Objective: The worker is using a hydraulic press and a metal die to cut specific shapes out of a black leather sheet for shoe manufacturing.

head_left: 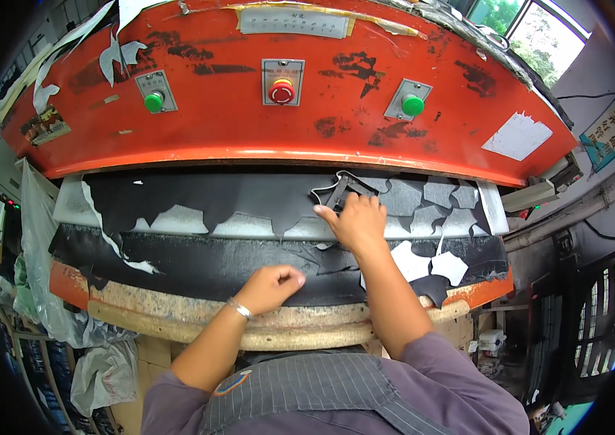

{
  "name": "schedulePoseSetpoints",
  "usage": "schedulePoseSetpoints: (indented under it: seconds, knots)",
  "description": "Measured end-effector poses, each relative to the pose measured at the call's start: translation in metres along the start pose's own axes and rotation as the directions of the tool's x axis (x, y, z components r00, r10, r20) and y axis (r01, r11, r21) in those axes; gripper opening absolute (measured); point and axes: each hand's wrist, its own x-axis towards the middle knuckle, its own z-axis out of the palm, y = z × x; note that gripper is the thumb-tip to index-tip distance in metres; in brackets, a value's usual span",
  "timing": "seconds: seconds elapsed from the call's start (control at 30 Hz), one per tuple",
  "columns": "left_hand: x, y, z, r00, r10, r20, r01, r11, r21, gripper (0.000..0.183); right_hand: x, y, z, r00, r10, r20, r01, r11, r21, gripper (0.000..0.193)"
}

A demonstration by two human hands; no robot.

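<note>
My right hand (359,220) reaches over the far part of the work surface and grips a metal cutting die (342,190) with a pale edge. The die rests on a black sheet of leather-like material (249,194) whose near edge is cut into jagged scallops. Nearer to me, my left hand (269,288) hovers by the black front ledge (198,254). Its fingers are curled in and the thumb points right; whatever they may hold is hidden. A bracelet circles that wrist.
Above the sheet spans a red press head (206,123) with two green buttons (413,106) and a red stop button (282,91). A white cutting board (307,230) shows under the sheet. Cut scraps (449,268) lie at right. Plastic bags (108,373) hang at left.
</note>
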Motion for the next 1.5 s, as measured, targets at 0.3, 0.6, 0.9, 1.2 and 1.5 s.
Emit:
schedulePoseSetpoints:
  seconds: [0.3, 0.6, 0.9, 1.2, 1.5]
  knots:
    - [0.083, -0.018, 0.022, 0.996, -0.031, 0.087, 0.086, 0.662, -0.745, 0.050, -0.020, 0.041, 0.034, 0.973, 0.105, 0.207, -0.207, 0.794, 0.571, 0.062]
    - [0.073, -0.015, 0.070, 0.945, 0.139, 0.296, 0.147, 0.626, -0.766, 0.049, -0.133, 0.064, 0.037, 0.956, -0.235, 0.175, -0.251, -0.348, 0.903, 0.070]
    - [0.021, -0.081, 0.014, 0.995, 0.035, -0.094, -0.033, 0.999, 0.014, 0.045, -0.097, 0.041, 0.010, 0.910, -0.381, 0.162, 0.054, 0.496, 0.867, 0.038]
    - [-0.020, -0.024, -0.048, 0.904, 0.356, -0.238, -0.155, 0.789, 0.594, 0.066, 0.050, -0.001, 0.034, 0.389, -0.893, 0.226, 0.887, 0.429, 0.170, 0.023]
    - [0.085, -0.070, -0.057, 0.708, 0.543, -0.451, -0.101, 0.710, 0.696, 0.078, 0.069, 0.033, 0.074, 0.708, -0.635, -0.310, 0.707, 0.632, 0.318, 0.062]
